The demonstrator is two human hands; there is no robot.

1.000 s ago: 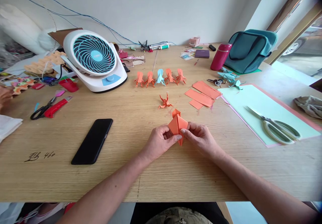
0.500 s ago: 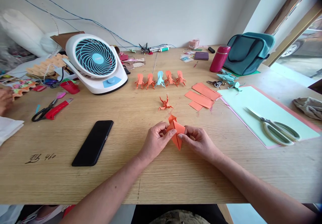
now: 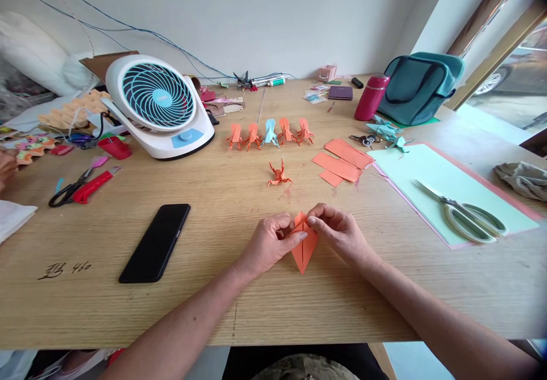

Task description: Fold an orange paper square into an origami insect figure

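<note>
Pale wood grain is running across the tabletop (image 3: pixel 205 306) to a white wall; a fan (image 3: pixel 160 98) and a phone (image 3: pixel 154 243) are occupying its left, scissors (image 3: pixel 449 202) are lying on sheets (image 3: pixel 410 169) at the right; over the near middle, orange paper (image 3: pixel 304 249) is pointing its tip toward the person, a seam running down its centre; the left hand (image 3: pixel 271 235) is pinching its left side, thumb laid across the front; the right hand (image 3: pixel 337 226) is pinching the upper right edge with thumb and fingertips; this seems to be careful folding, so the left thumb is best acting as an anchor beside the seam, while the right fingertips are matching edges before any hard pressing; light pressure first, then a firm stroke, should be giving a cleaner crease; pulling at the top may be risking a tear or a skewed tip; fingers are partly hiding the upper flap, so its layers cannot be told; an orange figure (image 3: pixel 279 176) is resting just beyond, near cut strips (image 3: pixel 337 166).
</note>
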